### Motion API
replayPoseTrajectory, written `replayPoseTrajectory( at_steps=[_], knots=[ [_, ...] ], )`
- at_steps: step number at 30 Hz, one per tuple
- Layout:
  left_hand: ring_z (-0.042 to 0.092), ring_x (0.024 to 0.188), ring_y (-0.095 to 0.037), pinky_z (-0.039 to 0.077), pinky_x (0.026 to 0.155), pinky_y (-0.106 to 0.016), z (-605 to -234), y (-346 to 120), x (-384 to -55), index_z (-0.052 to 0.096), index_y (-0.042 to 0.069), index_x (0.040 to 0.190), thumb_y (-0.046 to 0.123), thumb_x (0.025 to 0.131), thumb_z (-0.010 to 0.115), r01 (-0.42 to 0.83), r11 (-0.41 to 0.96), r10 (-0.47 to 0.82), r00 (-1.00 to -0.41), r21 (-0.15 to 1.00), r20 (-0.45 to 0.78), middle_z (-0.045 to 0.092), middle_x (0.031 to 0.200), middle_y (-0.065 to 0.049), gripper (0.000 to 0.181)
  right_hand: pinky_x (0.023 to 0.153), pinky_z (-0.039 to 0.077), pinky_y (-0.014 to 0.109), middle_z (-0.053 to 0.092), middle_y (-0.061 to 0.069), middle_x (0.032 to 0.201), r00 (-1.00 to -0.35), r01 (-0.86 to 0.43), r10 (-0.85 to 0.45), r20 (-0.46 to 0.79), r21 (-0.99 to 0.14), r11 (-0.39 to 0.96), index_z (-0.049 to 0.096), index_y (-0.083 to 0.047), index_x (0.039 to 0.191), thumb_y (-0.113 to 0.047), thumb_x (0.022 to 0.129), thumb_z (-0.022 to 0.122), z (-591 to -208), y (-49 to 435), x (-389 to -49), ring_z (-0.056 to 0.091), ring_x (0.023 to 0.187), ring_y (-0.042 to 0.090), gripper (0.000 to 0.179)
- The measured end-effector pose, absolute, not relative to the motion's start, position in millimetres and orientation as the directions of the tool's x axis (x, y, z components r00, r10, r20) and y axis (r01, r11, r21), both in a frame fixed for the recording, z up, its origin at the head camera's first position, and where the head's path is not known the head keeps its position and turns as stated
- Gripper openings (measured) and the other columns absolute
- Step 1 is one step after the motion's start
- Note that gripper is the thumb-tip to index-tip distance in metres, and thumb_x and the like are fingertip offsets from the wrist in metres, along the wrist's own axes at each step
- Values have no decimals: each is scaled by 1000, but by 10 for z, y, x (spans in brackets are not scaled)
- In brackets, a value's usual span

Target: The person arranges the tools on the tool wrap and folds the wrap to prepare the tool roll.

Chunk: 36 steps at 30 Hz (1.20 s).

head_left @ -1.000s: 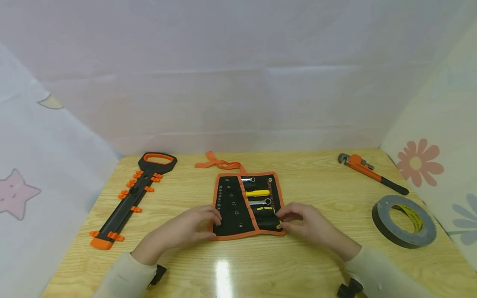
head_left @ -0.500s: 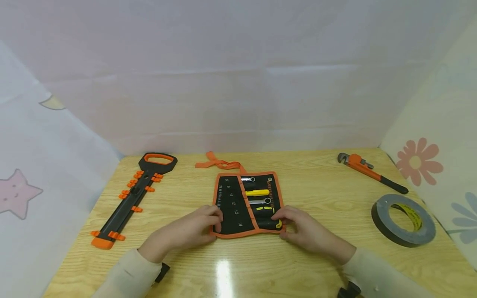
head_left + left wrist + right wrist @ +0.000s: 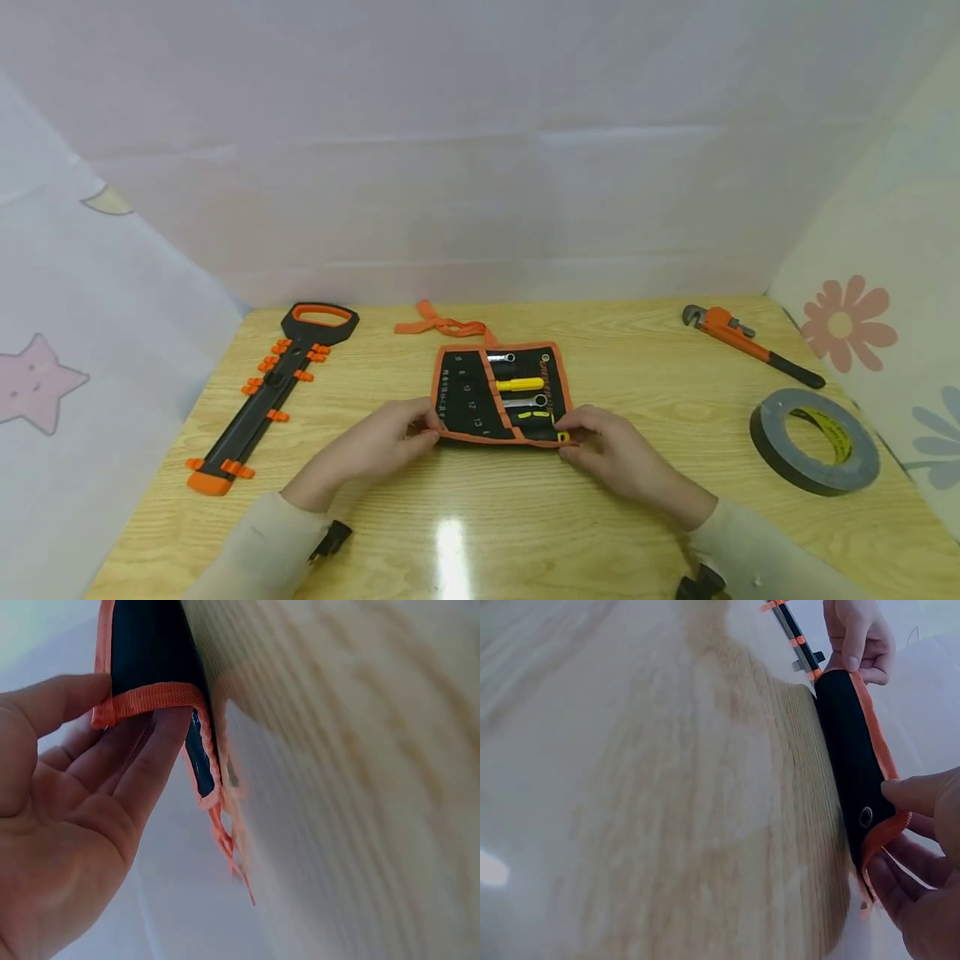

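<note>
A black tool roll [image 3: 461,383] with orange trim lies on the table, its near edge raised and tilting up. Its pockets hold a yellow-handled tool [image 3: 521,385], a ring-ended wrench [image 3: 525,402], a smaller one [image 3: 502,357] and black-and-yellow handles [image 3: 534,415]. At the near left corner, my left hand [image 3: 382,437] pinches the trim, thumb on one face and fingers behind, as the left wrist view shows. My right hand [image 3: 615,450] grips the near right corner between thumb and fingers. Beyond the roll, an orange tie strap [image 3: 453,329] trails on the table.
To the left lies a black rack [image 3: 258,408] with orange clips and a handle. An orange pipe wrench [image 3: 731,336] rests at the back right, with a roll of grey tape [image 3: 768,442] nearer. Fabric walls [image 3: 480,208] enclose the table's back and sides.
Both hands have taken hold of the tool roll's near corners. The near edge has lifted off the table and tipped away from me, hiding part of the lower pockets.
</note>
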<state>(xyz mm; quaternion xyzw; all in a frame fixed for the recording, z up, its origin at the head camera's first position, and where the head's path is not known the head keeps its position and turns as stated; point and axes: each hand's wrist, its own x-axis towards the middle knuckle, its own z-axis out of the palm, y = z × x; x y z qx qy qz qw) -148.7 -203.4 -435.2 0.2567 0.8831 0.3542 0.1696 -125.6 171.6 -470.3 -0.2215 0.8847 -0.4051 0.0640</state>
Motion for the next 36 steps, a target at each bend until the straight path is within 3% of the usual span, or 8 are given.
replayPoseTrajectory(
  at_steps=[8,14,20,24,30,33,36],
  knots=[
    [68,88,-13,56,75,-28,-4357,-1994,-1571,70,6,111,13,108,64,203,615,465,-874,762,-142,77,107,-8,9,92,61,32,77,-1,118,-941,-241,-338,19,-740,628,78,-13,123,-16,101,78,-4641,1674,-1333,70,105,12,22],
    [69,85,-17,55,71,-32,-4345,-1924,-1607,72,5,109,12,107,66,102,614,364,-916,782,-166,77,102,-8,9,87,60,29,80,2,114,-946,-218,-324,19,-777,590,79,-10,118,-20,104,75,-4628,1673,-1422,71,101,14,18],
    [68,89,-16,55,72,-33,-4351,-1858,-1645,75,6,109,11,105,69,16,617,261,-947,787,-185,76,104,-6,8,77,57,24,80,0,100,-949,-175,-317,-10,-816,550,79,-7,115,-20,105,74,-4634,1675,-1519,68,88,11,18],
    [69,91,-17,55,72,-33,-4357,-1838,-1672,78,8,110,12,105,71,-5,618,234,-953,786,-190,77,106,-5,10,81,58,27,80,2,107,-949,-150,-315,-33,-830,537,77,-6,123,-22,105,73,-4616,1682,-1553,70,93,15,25],
    [69,90,-17,53,70,-32,-4357,-1814,-1694,79,10,111,13,104,73,-41,615,208,-955,787,-212,78,107,-7,10,101,59,43,71,4,135,-909,-321,-403,106,-795,515,73,-17,134,-17,98,81,-4598,1675,-1532,68,120,24,36],
    [70,92,-18,53,69,-31,-4351,-1807,-1706,79,10,113,13,104,73,-73,610,190,-953,789,-235,78,111,-10,11,106,58,48,70,1,136,-869,-432,-459,183,-733,525,73,-19,134,-9,95,84,-4614,1653,-1536,66,126,25,42],
    [70,91,-19,53,68,-31,-4347,-1799,-1719,78,10,114,11,103,74,-102,599,175,-951,794,-254,77,113,-11,12,108,56,52,70,-1,136,-858,-459,-477,188,-699,548,73,-21,135,-7,94,84,-4632,1633,-1552,66,129,25,45]
  ],
)
